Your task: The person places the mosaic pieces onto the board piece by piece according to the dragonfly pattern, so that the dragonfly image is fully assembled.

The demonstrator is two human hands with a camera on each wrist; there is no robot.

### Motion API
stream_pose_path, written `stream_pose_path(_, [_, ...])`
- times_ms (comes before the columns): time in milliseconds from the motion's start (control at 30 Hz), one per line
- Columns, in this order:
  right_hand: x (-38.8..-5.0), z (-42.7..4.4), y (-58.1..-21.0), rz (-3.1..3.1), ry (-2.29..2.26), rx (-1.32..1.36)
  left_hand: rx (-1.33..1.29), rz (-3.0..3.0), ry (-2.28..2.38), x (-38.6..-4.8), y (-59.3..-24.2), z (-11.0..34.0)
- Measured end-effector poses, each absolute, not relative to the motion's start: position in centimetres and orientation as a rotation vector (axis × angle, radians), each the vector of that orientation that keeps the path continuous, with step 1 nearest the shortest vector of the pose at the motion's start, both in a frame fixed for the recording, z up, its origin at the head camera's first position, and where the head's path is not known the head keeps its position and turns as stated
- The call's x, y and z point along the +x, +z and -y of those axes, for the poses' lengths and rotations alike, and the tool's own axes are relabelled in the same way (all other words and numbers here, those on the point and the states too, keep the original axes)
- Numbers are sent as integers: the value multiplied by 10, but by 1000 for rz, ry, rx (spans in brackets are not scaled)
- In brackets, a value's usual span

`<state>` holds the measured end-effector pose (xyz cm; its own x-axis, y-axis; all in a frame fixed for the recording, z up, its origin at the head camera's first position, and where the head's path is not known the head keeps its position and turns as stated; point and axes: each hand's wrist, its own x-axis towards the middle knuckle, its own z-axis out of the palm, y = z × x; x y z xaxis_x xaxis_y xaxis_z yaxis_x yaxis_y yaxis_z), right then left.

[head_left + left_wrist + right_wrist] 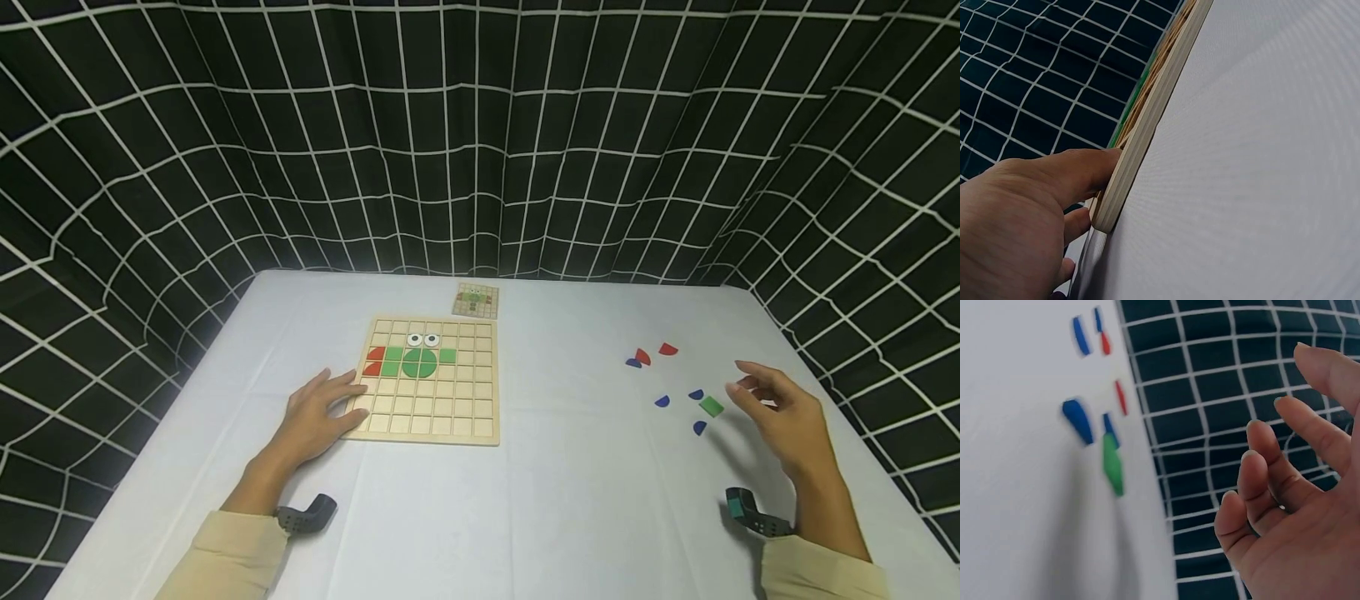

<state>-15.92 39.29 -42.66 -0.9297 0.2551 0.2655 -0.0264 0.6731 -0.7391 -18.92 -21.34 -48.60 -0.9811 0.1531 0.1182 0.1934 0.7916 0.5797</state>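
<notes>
While the left hand (318, 418), fingers apart, touched the left edge of the grid board (450, 408), the right hand (783, 414) hovered, fingers loosely bent, farther right of that board than the green square (712, 406).

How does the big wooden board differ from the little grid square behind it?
The big wooden board is far larger than the little grid square. The board lies in front; the square lies farther back. The board has red pieces only left of its green circle; the square has reddish patches on both sides. Both are tan, gridded, and carry green.
</notes>
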Motion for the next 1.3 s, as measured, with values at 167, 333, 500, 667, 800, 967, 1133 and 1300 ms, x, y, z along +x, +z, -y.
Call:
stream_pose_path(167, [-161, -402, -444, 2601, 1145, -276, -274, 2910, -948, -189, -487, 214])
stream_pose_path(333, [-164, -405, -456, 2696, 1133, -366, -284, 2897, -942, -190, -489, 214])
stream_pose_path(500, [-166, -408, -464, 2767, 1090, -373, -293, 2888, -949, -190, -488, 214])
stream_pose_path(667, [-168, -410, -470, 2844, 982, -370, -295, 2893, -952, -190, -488, 215])
stream_pose_path(800, [-169, -410, -473, 2905, 857, -351, -288, 2906, -951, -191, -488, 215])
stream_pose_path(967, [-168, -406, -473, 2926, 761, -346, -295, 2904, -957, -190, -487, 215])
stream_pose_path(1133, [-168, -405, -475, 2898, 758, -387, -302, 2901, -945, -190, -487, 215])
stream_pose_path(1300, [-165, -407, -467, 2840, 843, -399, -296, 2900, -940, -190, -489, 216])
